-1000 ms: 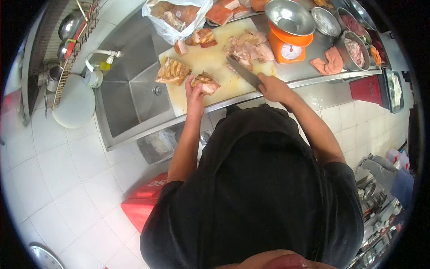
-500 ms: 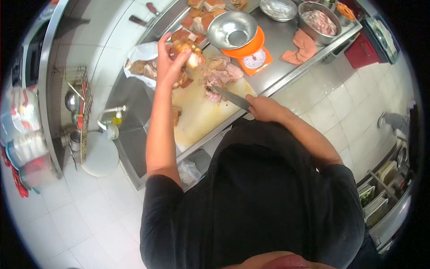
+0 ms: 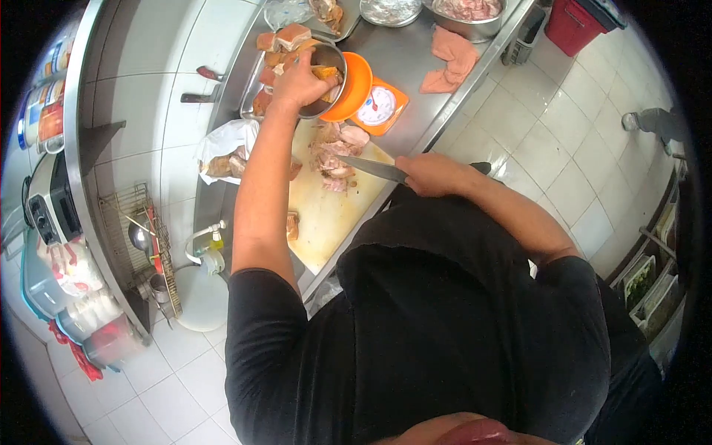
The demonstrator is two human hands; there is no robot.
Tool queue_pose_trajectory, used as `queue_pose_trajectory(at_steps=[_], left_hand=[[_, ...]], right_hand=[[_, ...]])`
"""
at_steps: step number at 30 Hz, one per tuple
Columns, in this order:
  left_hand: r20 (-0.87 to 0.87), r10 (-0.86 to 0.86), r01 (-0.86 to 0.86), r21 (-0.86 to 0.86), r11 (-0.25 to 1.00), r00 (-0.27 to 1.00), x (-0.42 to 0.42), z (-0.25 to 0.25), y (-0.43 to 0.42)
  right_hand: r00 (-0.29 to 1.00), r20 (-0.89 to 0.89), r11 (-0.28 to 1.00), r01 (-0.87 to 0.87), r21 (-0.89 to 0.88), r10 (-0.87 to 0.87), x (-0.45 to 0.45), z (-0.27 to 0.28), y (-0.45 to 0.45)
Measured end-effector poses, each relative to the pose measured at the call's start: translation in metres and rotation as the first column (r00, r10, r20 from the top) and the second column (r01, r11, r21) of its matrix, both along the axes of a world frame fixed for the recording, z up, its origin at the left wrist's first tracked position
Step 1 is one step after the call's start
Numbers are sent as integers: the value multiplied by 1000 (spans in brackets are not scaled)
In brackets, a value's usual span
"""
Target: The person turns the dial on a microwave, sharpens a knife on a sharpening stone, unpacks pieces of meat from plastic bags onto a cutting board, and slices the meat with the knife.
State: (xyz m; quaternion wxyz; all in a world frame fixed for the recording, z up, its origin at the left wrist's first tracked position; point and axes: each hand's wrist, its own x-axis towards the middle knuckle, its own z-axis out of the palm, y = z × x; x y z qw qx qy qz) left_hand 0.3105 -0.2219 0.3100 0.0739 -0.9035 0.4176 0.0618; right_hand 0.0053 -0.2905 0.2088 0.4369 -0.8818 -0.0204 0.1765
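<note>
My left hand [image 3: 297, 83] is closed on a piece of browned cooked meat [image 3: 326, 73] inside a steel bowl [image 3: 332, 55]. The bowl leans to the left against the orange pan of a kitchen scale [image 3: 376, 106]; whether my fingers also grip its rim I cannot tell. My right hand [image 3: 434, 175] is wrapped round the handle of a knife [image 3: 374, 169], its blade pointing left over the cutting board [image 3: 326, 230]. Chopped meat [image 3: 337, 152] lies on the board near the blade tip. A smaller browned piece [image 3: 293, 225] sits at the board's left edge.
Beyond the bowl is a tray of meat chunks [image 3: 289, 37]. A white bag with meat [image 3: 226, 152] rests left of the board. An orange cloth [image 3: 451, 59] and a pot of meat [image 3: 471, 11] are on the steel counter. Part of another person's leg [image 3: 653, 121] shows at right.
My left hand has carried the meat piece up and right into the bowl, which now tilts leftward. The knife stays in my right hand near the chopped meat. The camera view has shifted.
</note>
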Motion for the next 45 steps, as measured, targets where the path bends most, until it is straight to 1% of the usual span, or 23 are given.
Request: queue_pose_trajectory(at_steps=[2,5,8,10,14,17,20,22,23,26,28,31,34,35,36,38,41,42,45], left_hand=[[18,7,-7,2,1000,1000,0,-8,-3],[-3,39,-39,2,999,999,-2,-12,-5],[10,34,-34,-61,998,999,-5,-16,-3],[50,11,-6,-101,995,999,-9,-17,0],[124,-61,89,-229,969,990,-9,-21,7],[127,-95,127,-273,954,987,-8,-21,11],[85,-93,114,-293,949,992,-9,-21,12],[61,-121,134,-307,942,991,-7,-26,12],[56,-129,140,-314,939,990,-4,-28,13],[-62,-74,48,-344,938,995,0,-37,17],[-39,-59,39,-383,923,998,-2,-29,19],[-132,41,-94,-430,898,990,-9,-9,25],[-230,51,-180,-586,790,972,-2,15,44],[-208,56,-179,-640,748,977,9,16,53],[-256,77,-232,-659,715,964,22,18,63],[-355,108,-337,-686,645,929,37,38,83],[-125,254,-278,-583,763,959,91,37,122],[-110,289,-300,-555,776,951,108,33,134],[-52,385,-364,-460,810,921,144,17,162]], right_hand=[[1000,-12,1000,-6,-1,6,0,-1,-4],[1000,-14,1000,-26,6,26,3,-4,-7],[998,-32,998,-60,-3,60,8,0,-8],[996,-47,997,-81,4,81,12,0,-7],[993,-6,993,-119,-9,119,18,-6,-4],[990,-3,990,-138,-14,138,23,-7,1],[986,-22,987,-162,-6,162,27,-4,3],[984,-37,984,-177,-4,177,32,-7,6],[987,-30,988,-156,7,156,33,-8,7],[988,23,988,-153,31,152,35,-20,14],[986,40,986,-166,18,165,38,-25,17],[989,33,989,-147,-4,147,34,-15,16],[991,47,992,-125,14,124,34,-18,19],[993,37,993,-116,17,115,33,-17,20],[994,28,994,-105,20,105,33,-17,22],[995,16,995,-94,22,94,32,-18,25],[995,43,996,-87,21,86,27,-27,31],[995,61,996,-84,19,83,25,-28,33],[999,-30,999,-46,-6,46,20,-21,40]])
